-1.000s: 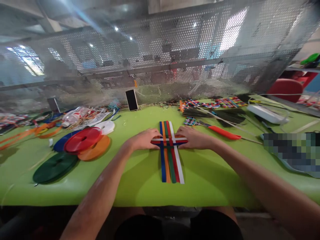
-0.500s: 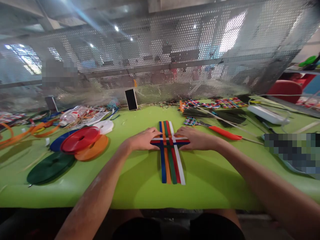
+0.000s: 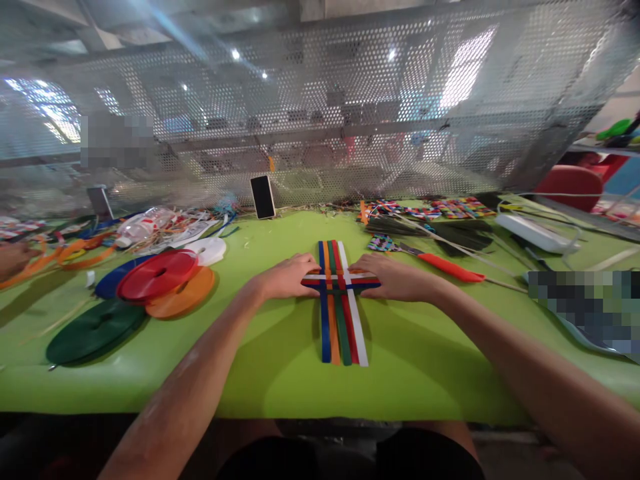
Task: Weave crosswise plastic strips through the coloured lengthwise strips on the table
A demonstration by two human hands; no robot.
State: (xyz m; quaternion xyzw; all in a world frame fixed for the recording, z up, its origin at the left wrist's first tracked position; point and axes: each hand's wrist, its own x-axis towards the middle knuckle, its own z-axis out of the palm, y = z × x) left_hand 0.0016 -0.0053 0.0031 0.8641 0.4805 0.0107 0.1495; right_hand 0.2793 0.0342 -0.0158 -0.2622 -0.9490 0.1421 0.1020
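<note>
Several coloured strips (image 3: 340, 320) in blue, orange, green, red and white lie side by side on the green table (image 3: 280, 360), running away from me. Crosswise strips (image 3: 340, 280) are woven through them near the middle. My left hand (image 3: 287, 277) presses on the left ends of the crosswise strips, fingers curled onto them. My right hand (image 3: 393, 277) presses on their right ends in the same way. Both hands rest on the table.
Rolls of strap lie at the left: green (image 3: 93, 330), red (image 3: 155, 275), orange (image 3: 183, 300), blue and white. A phone (image 3: 263, 197) leans on the perforated metal screen (image 3: 320, 113). An orange-handled tool (image 3: 450, 267) lies right of my hand. Another person's hand (image 3: 13, 257) shows far left.
My hands have barely moved on the crosswise strips. Another person's hand has come into view at the far left edge.
</note>
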